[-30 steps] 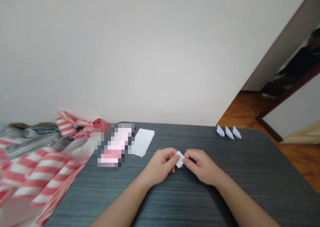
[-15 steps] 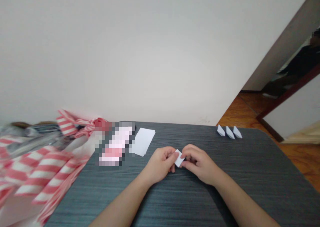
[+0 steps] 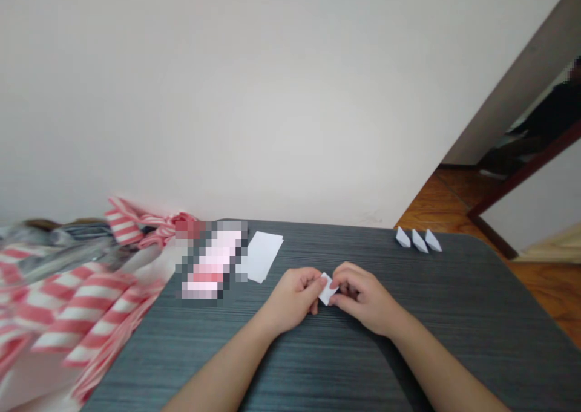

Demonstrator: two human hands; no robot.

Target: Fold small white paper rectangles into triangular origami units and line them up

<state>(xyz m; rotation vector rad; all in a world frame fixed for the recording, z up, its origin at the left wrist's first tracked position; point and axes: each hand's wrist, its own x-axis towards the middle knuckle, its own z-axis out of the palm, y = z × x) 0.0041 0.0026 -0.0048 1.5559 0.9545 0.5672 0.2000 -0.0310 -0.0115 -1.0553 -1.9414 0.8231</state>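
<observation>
Between my two hands, above the middle of the dark table (image 3: 290,363), is a small folded piece of white paper (image 3: 326,292). My left hand (image 3: 297,297) pinches its left side, thumb on top. From the right, my right hand (image 3: 361,297) grips the other edge between thumb and bent fingers. Some fingertips are hidden behind the paper. Beyond my left hand lies a stack of white paper sheets (image 3: 263,256). Three folded paper boats (image 3: 419,241) stand in a row near the table's far right edge.
A blurred-out pink and white object (image 3: 218,255) lies on the table's left. Red-and-white striped cloth (image 3: 77,315) is heaped beside the table. A pale wall (image 3: 290,109) rises behind it. A person in dark clothes (image 3: 547,115) is at the far right.
The whole view has shifted very slightly. Both hands keep their hold on the folded paper, with hardly any change in its position.
</observation>
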